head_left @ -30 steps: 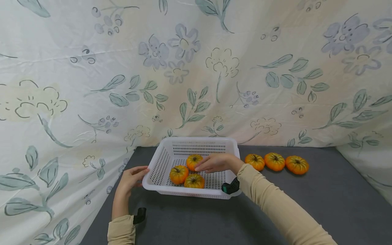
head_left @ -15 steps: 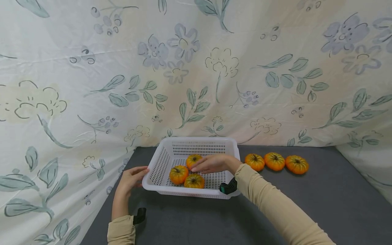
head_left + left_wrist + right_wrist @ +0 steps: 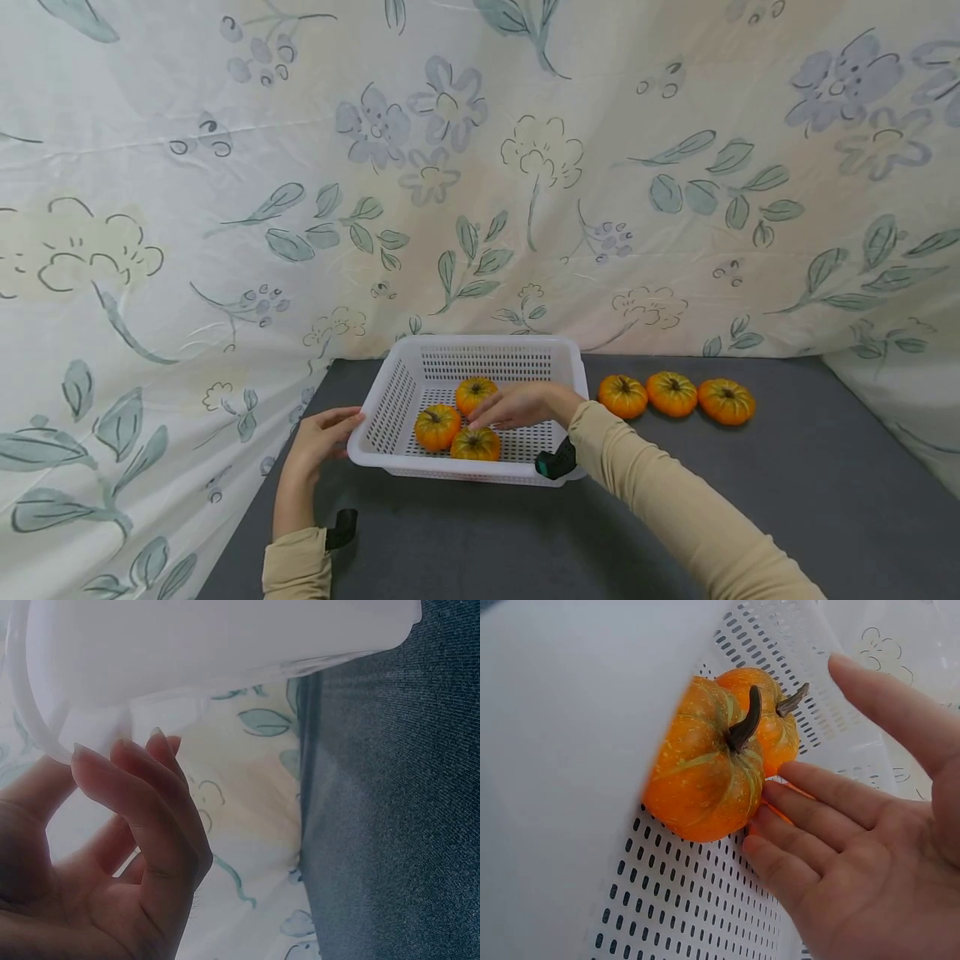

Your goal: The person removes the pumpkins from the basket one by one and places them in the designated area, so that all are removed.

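A white perforated plastic basket [image 3: 465, 471] holds three small orange pumpkins: a left one [image 3: 437, 429], a near one [image 3: 476, 446] and a far one [image 3: 472, 392]. My left hand [image 3: 318, 442] grips the basket's left rim between thumb and fingers; the left wrist view shows the fingertips at the rim [image 3: 56, 746]. Over the basket, my right hand [image 3: 528, 404] reaches in from the right with fingers straight. In the right wrist view its fingertips [image 3: 759, 844] lie right against a pumpkin [image 3: 697, 776], and the thumb stands apart from the fingers.
Right of the basket, three more orange pumpkins, including a middle one [image 3: 672, 394], lie in a row on the dark grey table [image 3: 787, 483]. A floral cloth [image 3: 480, 192] hangs behind the table and along its left side.
My right hand has shifted slightly left and toward the near pumpkin inside the basket. My left hand keeps its place on the rim, and the pumpkins lie as before.
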Demonstrator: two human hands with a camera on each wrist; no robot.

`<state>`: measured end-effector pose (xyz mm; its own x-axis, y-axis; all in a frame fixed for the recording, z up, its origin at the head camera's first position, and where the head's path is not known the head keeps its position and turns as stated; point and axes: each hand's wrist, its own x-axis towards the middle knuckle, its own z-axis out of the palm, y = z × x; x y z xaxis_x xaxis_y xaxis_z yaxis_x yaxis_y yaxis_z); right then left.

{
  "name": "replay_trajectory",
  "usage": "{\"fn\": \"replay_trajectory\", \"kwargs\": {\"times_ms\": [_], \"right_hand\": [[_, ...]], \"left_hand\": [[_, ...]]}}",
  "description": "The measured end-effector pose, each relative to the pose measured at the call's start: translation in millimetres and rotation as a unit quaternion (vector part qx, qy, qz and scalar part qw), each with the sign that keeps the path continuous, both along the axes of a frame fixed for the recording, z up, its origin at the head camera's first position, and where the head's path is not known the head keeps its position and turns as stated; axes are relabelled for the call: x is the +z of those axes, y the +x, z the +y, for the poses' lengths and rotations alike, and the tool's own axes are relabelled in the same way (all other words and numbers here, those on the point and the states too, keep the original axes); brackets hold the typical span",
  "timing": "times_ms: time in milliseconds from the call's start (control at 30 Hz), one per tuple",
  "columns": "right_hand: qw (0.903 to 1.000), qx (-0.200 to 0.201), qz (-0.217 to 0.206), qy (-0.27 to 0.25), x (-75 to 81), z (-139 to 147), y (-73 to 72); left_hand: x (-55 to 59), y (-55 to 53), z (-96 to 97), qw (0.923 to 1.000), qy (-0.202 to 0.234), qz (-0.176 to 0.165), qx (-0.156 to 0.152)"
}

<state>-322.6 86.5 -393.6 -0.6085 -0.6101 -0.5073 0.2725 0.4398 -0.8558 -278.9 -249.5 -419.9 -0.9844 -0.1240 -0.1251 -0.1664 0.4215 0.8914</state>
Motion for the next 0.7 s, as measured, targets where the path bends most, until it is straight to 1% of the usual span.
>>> {"fn": "replay_trajectory", "kwargs": {"times_ms": [133, 300, 533, 700], "right_hand": [[0.9999, -0.007, -0.008, 0.011, -0.7, -0.1, -0.9], [0.9997, -0.002, -0.014, 0.022, -0.6, 1.6, -1.7], [0.998, -0.005, -0.051, 0.036, -3.8, 3.0, -3.2], [0.9981, 0.003, -0.051, 0.034, -4.8, 2.0, -3.6]], "left_hand": [[0.0, -1.1, 0.1, 1.0, -0.001, 0.001, 0.002], [-0.1, -1.9, 0.3, 1.0, 0.002, -0.001, 0.003], [0.4, -0.8, -0.3, 1.0, 0.005, -0.002, 0.0], [1.2, 0.0, -0.6, 1.0, 0.004, 0.0, 0.0]]}}
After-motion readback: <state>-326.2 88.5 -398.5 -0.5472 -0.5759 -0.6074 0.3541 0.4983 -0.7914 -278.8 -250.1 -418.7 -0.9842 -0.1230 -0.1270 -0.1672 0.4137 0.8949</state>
